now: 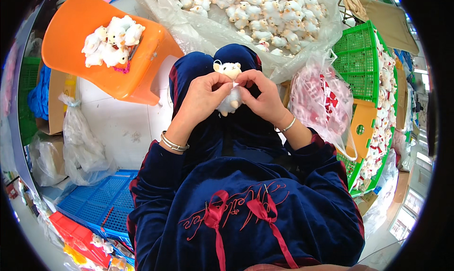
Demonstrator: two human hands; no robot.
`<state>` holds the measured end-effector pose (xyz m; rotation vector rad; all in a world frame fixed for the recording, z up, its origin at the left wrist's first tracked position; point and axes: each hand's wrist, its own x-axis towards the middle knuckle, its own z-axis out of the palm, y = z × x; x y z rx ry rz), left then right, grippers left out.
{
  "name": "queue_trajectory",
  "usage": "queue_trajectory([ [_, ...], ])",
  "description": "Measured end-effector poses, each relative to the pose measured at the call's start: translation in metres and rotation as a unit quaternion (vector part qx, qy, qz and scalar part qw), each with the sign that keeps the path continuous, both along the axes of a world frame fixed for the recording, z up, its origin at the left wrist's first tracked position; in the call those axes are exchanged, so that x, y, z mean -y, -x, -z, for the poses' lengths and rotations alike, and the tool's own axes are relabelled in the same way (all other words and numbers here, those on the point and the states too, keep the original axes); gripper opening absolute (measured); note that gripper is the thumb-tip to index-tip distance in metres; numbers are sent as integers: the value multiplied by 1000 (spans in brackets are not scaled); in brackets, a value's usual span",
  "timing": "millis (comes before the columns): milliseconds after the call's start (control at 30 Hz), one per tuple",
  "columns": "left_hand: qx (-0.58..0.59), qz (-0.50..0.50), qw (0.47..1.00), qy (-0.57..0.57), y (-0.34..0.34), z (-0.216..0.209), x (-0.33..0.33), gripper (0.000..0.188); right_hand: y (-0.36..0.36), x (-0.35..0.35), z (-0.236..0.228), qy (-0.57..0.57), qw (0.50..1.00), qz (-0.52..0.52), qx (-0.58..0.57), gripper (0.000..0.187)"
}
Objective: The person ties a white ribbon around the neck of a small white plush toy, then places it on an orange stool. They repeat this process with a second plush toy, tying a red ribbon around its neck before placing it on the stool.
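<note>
Over my lap I have a small plush sheep (230,103) with a cream head, a pale grey-white body and a loop on top. My left hand (204,95) is closed at its neck, thumb and forefinger pinched together. Opposite it, my right hand (266,96) pinches at the same spot, its fingertips nearly touching the left ones. Something small and white shows between the fingertips, too small to name. The toy's head points away from me and its feet hang toward me.
Several similar plush toys (105,53) lie on an orange chair (66,32) at left. Ahead is a large clear plastic bag (163,15) of plush sheep (279,15). A bag of red-and-white pieces (317,98) and a green crate (354,58) stand right; a blue crate (97,200) sits lower left.
</note>
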<state>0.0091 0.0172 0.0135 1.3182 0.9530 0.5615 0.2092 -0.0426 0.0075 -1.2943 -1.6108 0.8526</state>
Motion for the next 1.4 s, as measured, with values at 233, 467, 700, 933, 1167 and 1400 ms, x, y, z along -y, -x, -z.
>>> queue_trajectory([
  [233,-3,3,1000,-7,0,0,0,21,-3,-4,-4,-2,1000,-15,10,19],
  [467,-23,-20,997,-75,1,9,11,17,-2,6,3,58,993,37,-101,13],
  [700,-55,-38,994,-88,2,3,20,14,-9,15,-3,61,996,59,20,12],
  [933,4,-45,999,8,4,-1,12,19,-7,-6,-8,147,986,80,-19,32],
  [1167,-14,-18,999,24,4,0,7,16,4,-14,-16,159,981,107,-44,17],
  [1400,-15,-26,999,-30,5,9,8,12,2,17,-35,-2,999,-22,50,9],
])
